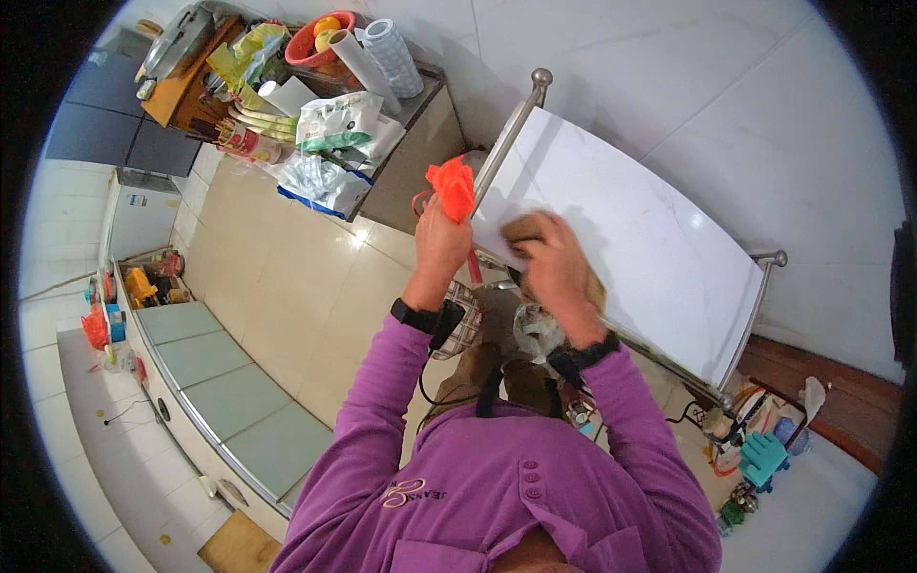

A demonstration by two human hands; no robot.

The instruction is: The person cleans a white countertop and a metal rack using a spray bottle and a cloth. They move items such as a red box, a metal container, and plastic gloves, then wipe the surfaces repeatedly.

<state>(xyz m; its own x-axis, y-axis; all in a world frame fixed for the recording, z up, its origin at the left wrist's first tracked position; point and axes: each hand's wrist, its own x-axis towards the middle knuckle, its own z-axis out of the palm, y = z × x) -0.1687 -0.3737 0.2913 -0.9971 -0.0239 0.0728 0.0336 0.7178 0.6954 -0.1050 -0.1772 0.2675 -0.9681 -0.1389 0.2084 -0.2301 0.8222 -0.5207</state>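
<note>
My left hand (443,240) grips a bunched bright red plastic bag or cloth (453,188), with a thin red strip hanging below the fist. It is beside the metal rail (507,147) at the end of a white marbled tabletop (645,222). On the near left part of that top, my right hand (555,261) holds a brown cloth (521,228), its fingers bent over it. Motion blurs this hand, and the palm hides part of the cloth. Below, between the table edge and my legs, a clear plastic bag (536,331) is partly visible.
A low cabinet (412,154) at the back left bears plastic packages, rolls (392,57) and a red fruit basket (301,44). Left stands a long counter (236,390). A plaid cloth-covered seat (462,322) is by my legs. Right lie teal gloves (763,457) among clutter.
</note>
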